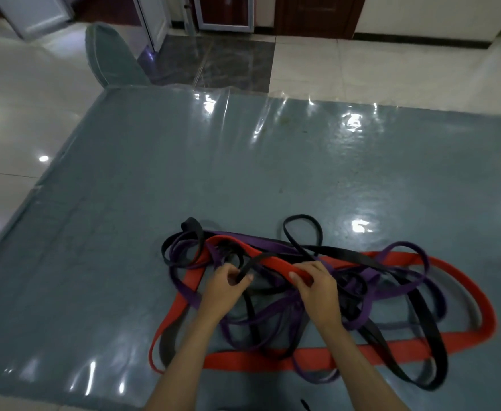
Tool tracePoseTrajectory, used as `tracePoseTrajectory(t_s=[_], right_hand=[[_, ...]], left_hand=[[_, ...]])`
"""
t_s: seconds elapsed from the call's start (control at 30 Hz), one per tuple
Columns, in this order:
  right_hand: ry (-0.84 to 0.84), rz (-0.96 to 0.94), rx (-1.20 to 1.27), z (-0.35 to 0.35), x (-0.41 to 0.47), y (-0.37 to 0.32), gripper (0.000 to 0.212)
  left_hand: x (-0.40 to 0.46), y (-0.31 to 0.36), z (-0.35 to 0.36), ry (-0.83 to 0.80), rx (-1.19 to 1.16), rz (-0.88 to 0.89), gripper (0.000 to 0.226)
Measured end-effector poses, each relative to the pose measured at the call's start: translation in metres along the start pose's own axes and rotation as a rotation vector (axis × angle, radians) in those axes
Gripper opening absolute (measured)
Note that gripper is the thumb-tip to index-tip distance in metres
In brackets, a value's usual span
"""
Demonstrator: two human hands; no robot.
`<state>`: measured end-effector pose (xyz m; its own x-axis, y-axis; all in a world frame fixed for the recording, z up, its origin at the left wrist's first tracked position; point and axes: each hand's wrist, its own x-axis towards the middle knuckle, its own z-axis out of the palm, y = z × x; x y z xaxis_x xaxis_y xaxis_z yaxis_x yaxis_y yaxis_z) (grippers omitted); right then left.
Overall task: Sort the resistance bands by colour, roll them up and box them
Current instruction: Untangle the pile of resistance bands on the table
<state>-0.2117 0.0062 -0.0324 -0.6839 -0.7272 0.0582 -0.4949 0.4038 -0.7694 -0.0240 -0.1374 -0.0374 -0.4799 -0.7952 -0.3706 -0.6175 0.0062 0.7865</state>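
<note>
A tangle of resistance bands lies on the near half of the table: wide red bands (462,292), narrower purple bands (403,247) and black bands (305,223), all looped through one another. My left hand (222,289) pinches a black band at the middle of the heap. My right hand (317,286) grips a red band just to its right, fingers curled over its edge. No box is in view.
The table (273,161) carries a grey-blue cloth under glossy clear plastic. A chair back in the same cloth (110,54) stands at the far left corner. Pale floor tiles surround the table; doors and a wall lie beyond.
</note>
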Motion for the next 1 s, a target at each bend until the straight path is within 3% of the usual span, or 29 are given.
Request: tracePoseTrajectory(t_s=[0.17, 0.3, 0.4, 0.5, 0.57, 0.63, 0.7, 0.77, 0.87, 1.0], right_hand=[[0.006, 0.080, 0.068, 0.001, 0.007, -0.008, 0.019], [-0.147, 0.082, 0.304, 0.008, 0.006, -0.016, 0.008], [-0.232, 0.138, 0.465, 0.006, 0.001, -0.023, 0.027], [-0.140, 0.251, 0.574, -0.003, -0.003, -0.019, 0.031], [-0.142, 0.272, 0.527, -0.009, -0.006, -0.009, 0.023], [-0.211, 0.235, 0.392, -0.009, -0.012, 0.011, 0.021], [-0.268, 0.191, 0.257, -0.006, -0.020, 0.027, 0.038], [-0.315, 0.180, 0.173, -0.004, -0.026, 0.036, 0.057], [-0.417, 0.083, 0.034, 0.001, -0.032, 0.040, 0.065], [-0.388, -0.086, -0.119, 0.007, -0.028, 0.048, 0.038]], left_hand=[[-0.016, 0.012, 0.006, -0.218, -0.121, 0.053, 0.029], [-0.023, 0.048, 0.010, -0.387, -0.199, 0.220, 0.005], [-0.015, 0.056, 0.017, -0.371, -0.140, 0.352, 0.020], [-0.001, 0.048, 0.025, -0.267, 0.152, 0.471, 0.024], [0.010, 0.040, 0.025, -0.211, 0.373, 0.498, 0.027], [0.021, 0.031, 0.022, -0.282, 0.573, 0.460, 0.044], [0.027, 0.018, 0.019, -0.374, 0.730, 0.432, 0.060], [0.029, 0.007, 0.021, -0.355, 0.832, 0.458, 0.057], [0.028, -0.001, 0.021, -0.158, 0.784, 0.502, 0.030], [0.031, 0.006, 0.014, -0.063, 0.685, 0.486, 0.032]])
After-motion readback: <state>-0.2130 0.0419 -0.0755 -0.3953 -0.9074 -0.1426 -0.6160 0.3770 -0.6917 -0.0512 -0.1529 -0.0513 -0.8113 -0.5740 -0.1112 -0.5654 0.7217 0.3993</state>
